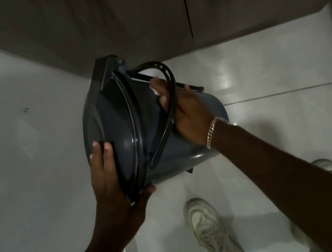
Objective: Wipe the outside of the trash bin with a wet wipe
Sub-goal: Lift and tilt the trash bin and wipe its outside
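The trash bin (pixel 201 142) hung tipped on its side above the floor (pixel 270 72), lid (pixel 115 133) leftward. It looked light, stiff and glossy, likely slippery when wet. The left hand (pixel 114 188) clamped the lid rim; the right hand (pixel 189 116) pressed a wet wipe (pixel 154 90) to the wall beside the loose handle (pixel 169 95). The cabinet (pixel 124 18) stood close behind; open room lay rightward.

Pale glossy floor tiles (pixel 270 72) fill the frame. A dark cabinet front (pixel 123 14) spans the top. Two cream sneakers (pixel 208 224) stand at lower right.
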